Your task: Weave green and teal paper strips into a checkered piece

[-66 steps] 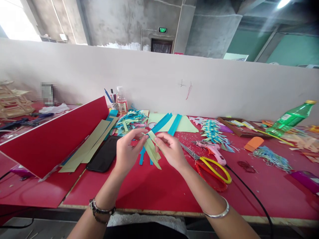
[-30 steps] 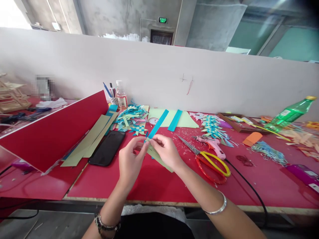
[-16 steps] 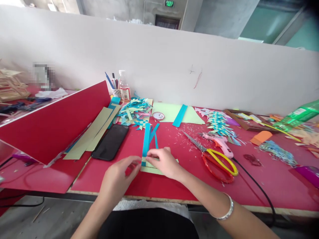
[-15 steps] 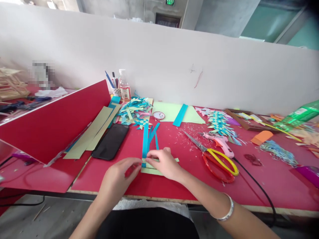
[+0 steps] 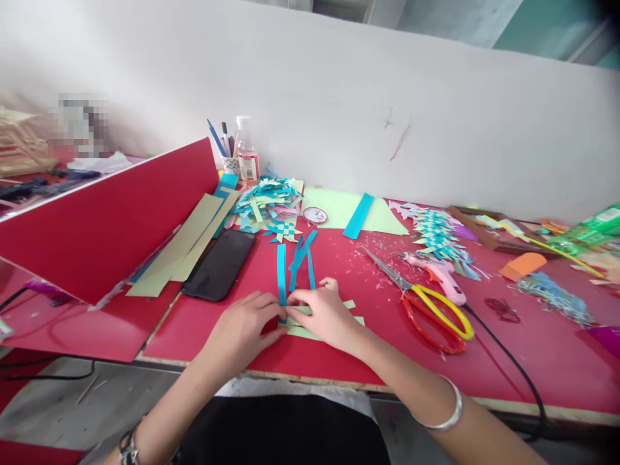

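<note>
In front of me on the table, blue paper strips [image 5: 282, 271] stand upward across pale green paper strips [image 5: 310, 331] that lie sideways. My left hand [image 5: 248, 328] is at the left end of this crossing, thumb and fingers closed around the strips' edge. From the right, my right hand [image 5: 327, 316] pinches the same crossing, its fingertips close to those of my left hand. Behind the fingertips, the exact overlap of the strips is hidden. Thinner blue strips [image 5: 303, 258] fan out beyond my right hand.
To the right lie scissors [image 5: 426, 310] and a pink glue gun [image 5: 438, 274] with a black cable. A black phone [image 5: 220, 265] and long paper strips [image 5: 177, 242] are on the left, beside a red board [image 5: 126, 213]. Cut strips [image 5: 268, 200] are heaped behind.
My left hand has come in against the strips, its fingertips now closed at their left end. My right hand stays at the crossing. The view has tilted down slightly.
</note>
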The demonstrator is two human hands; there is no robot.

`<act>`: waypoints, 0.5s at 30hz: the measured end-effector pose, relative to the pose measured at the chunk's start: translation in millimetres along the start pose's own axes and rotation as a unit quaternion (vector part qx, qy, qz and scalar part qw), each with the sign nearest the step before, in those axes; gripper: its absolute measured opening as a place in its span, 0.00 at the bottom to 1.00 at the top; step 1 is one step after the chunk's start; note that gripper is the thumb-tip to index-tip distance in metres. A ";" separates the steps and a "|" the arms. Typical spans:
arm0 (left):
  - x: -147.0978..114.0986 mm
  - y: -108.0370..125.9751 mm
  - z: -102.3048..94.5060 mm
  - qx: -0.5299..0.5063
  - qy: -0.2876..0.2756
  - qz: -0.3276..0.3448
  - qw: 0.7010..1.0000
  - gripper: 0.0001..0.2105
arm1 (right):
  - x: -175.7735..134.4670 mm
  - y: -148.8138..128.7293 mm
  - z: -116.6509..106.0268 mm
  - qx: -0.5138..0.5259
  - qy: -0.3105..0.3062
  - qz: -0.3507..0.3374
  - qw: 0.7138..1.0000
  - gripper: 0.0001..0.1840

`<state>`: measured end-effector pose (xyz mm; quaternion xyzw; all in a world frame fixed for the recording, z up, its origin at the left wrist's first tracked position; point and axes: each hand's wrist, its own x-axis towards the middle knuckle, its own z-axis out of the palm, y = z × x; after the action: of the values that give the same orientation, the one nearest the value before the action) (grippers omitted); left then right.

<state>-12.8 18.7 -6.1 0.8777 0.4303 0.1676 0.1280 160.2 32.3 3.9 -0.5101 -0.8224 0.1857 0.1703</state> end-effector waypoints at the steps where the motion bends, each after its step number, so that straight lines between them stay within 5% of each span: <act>1: 0.4 0.6 0.1 0.003 -0.001 -0.004 1.000 0.05 | -0.9 0.4 -2.6 -0.008 0.000 0.002 1.000 0.10; 12: 0.9 -0.3 1.1 -0.009 -0.002 0.000 1.000 0.04 | -31.5 45.1 -42.0 -0.042 -0.038 0.069 0.996 0.12; 15: 1.3 -1.7 1.2 -0.013 -0.007 0.010 1.000 0.04 | -42.8 45.9 -61.0 -0.094 0.031 0.073 0.992 0.10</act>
<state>-12.8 20.6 -7.6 0.8815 0.4180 0.1681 0.1410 242.5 20.5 31.3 -0.5879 -0.7912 0.1033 0.1329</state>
